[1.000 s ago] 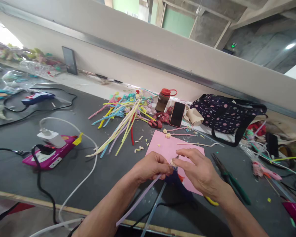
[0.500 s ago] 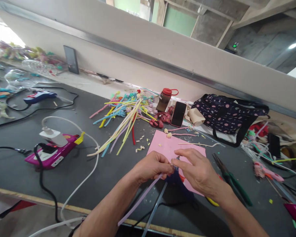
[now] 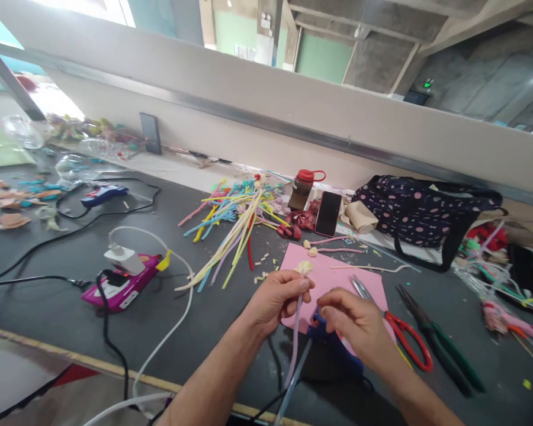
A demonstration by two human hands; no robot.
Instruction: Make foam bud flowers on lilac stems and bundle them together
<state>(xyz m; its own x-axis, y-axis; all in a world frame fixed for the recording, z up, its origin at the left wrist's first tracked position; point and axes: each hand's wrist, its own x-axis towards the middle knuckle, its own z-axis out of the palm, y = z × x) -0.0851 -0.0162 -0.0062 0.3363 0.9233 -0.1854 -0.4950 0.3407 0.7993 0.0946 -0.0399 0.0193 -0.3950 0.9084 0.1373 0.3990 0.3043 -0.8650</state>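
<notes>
My left hand [image 3: 281,299] is closed in a pinch around a lilac pipe cleaner [image 3: 295,346], whose length hangs toward the table's front edge. A small cream flower-like tuft [image 3: 304,268] sits at its top, above my fingers. My right hand [image 3: 353,319] is curled, thumb and fingertips close together, just over a blue glue gun [image 3: 344,350]. Whatever those fingertips hold, if anything, is too small to make out. A translucent glue stick [image 3: 295,374] sticks out of the gun toward me. Beneath both hands lies a pink sheet [image 3: 288,260].
Red-handled pliers [image 3: 411,340] and green-handled pliers [image 3: 448,349] lie right. Behind are a pile of coloured pipe cleaners [image 3: 231,236], a bottle [image 3: 301,192], a phone [image 3: 327,213] and a dark patterned bag [image 3: 420,213]. A magenta power strip [image 3: 131,290] with cables lies left.
My hands have drawn apart; the left now holds the lilac pipe cleaner more upright, its cream tuft in sight. My right hand has curled its fingers. The view has shifted, uncovering the red-handled pliers.
</notes>
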